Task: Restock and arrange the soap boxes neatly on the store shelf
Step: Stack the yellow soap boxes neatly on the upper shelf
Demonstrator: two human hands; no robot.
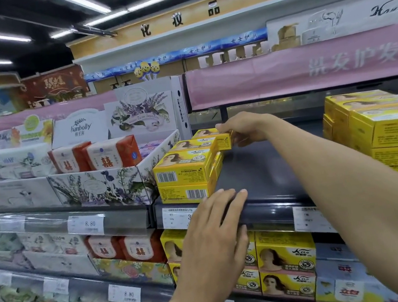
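- Gripping one yellow soap box (223,142) at the back of the shelf (259,167), the right hand (246,128) is curling round it.
- Two stacked boxes (183,176) are sitting at the front.
- Left hand (212,229) is resting flat on the shelf lip.

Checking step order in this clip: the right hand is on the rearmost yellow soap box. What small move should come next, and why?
Probably nudge that rear soap box leftward until flush with the stacked row, then let go. The right hand grips it, and it seems to jut right of the row. The left hand just rests flat on the shelf edge.
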